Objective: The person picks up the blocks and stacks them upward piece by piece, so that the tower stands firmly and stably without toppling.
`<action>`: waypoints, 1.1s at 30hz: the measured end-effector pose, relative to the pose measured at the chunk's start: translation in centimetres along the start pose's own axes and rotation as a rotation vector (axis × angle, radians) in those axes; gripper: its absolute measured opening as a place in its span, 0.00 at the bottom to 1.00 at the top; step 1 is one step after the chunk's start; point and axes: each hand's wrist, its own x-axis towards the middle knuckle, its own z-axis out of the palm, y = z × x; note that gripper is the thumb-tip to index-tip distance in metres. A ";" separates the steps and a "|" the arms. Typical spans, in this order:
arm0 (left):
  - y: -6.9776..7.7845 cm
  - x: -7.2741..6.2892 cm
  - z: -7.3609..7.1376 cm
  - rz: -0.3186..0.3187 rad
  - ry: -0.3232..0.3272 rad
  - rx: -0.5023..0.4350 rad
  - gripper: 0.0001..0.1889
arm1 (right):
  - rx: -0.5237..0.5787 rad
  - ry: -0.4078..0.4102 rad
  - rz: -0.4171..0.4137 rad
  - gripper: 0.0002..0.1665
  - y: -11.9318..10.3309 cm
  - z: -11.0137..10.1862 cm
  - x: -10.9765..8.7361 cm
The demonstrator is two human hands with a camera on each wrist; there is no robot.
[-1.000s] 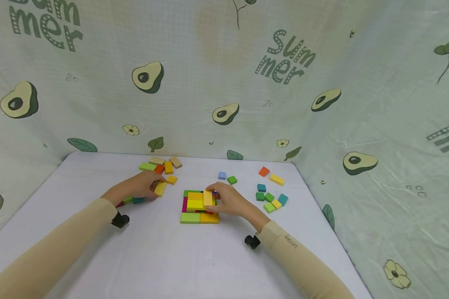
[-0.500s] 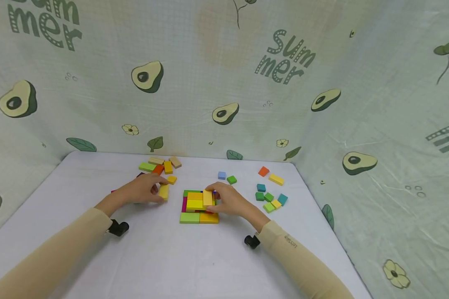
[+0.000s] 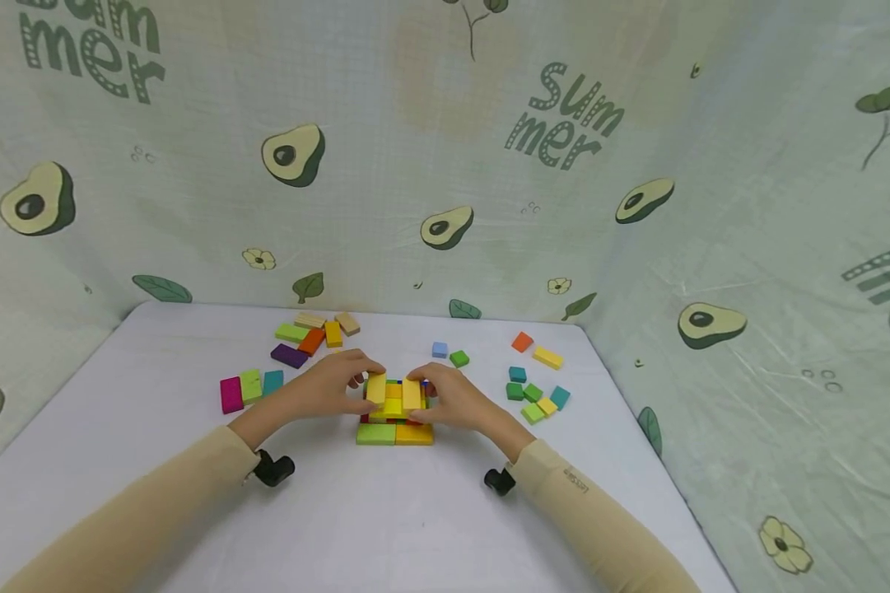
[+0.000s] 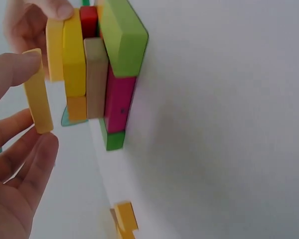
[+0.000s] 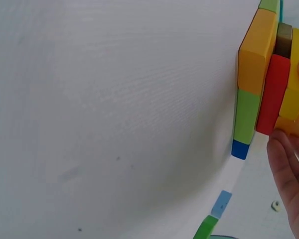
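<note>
grips [image 3: 333, 385]: 2 | held blocks [image 3: 375, 389]: 2 | rightmost blocks [image 3: 514, 391]: 8 | stack [image 3: 376, 434]: unclear

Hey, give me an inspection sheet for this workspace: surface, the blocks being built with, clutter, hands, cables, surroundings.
Surface: white table, small dark specks.
Job's things: block stack; left yellow block held clear of it; right yellow block on top, seemingly touching.
Clutter: loose blocks in a left group and right group, plus a light blue block and green block between.
Hands: left hand pinches left yellow block; right hand pinches right yellow block.
Cables: nothing seen.
Surroundings: printed cloth behind and at both sides.
</note>
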 end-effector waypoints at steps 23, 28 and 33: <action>1.1 0.7 2.2 -0.098 -0.018 -0.031 0.33 | 0.005 0.015 -0.011 0.36 0.2 0.2 -0.1; 0.8 1.0 2.5 -0.086 -0.017 -0.025 0.33 | 0.010 0.017 -0.011 0.36 0.2 0.2 -0.1; 0.8 1.1 2.5 -0.077 -0.013 -0.006 0.32 | 0.013 0.018 -0.015 0.36 0.2 0.1 -0.1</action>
